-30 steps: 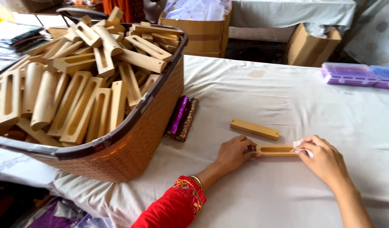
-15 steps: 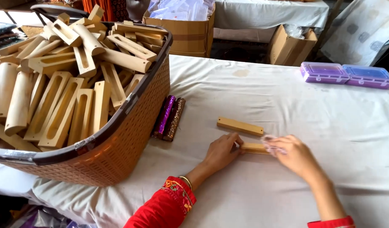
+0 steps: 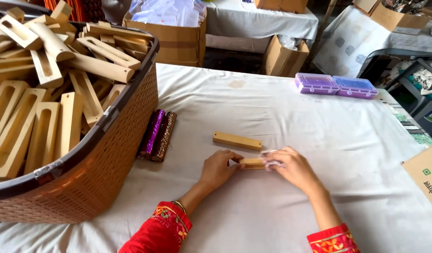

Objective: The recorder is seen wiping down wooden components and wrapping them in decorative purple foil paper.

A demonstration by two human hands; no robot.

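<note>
My left hand grips the left end of a small wooden box piece lying on the white tablecloth. My right hand covers its right end and pinches something small and pale against it; I cannot make out what. A second wooden bar lies flat just beyond the hands, untouched. Both sleeves are red with embroidered cuffs.
A big brown woven basket full of several hollowed wooden pieces fills the left. Shiny purple and brown tubes lie beside it. Two purple plastic boxes sit at the far right, cardboard boxes behind, a carton corner at right.
My hands have drawn closer together over the wooden piece, the right hand sliding left over its end. The camera view shifted slightly; the other bar stayed put.
</note>
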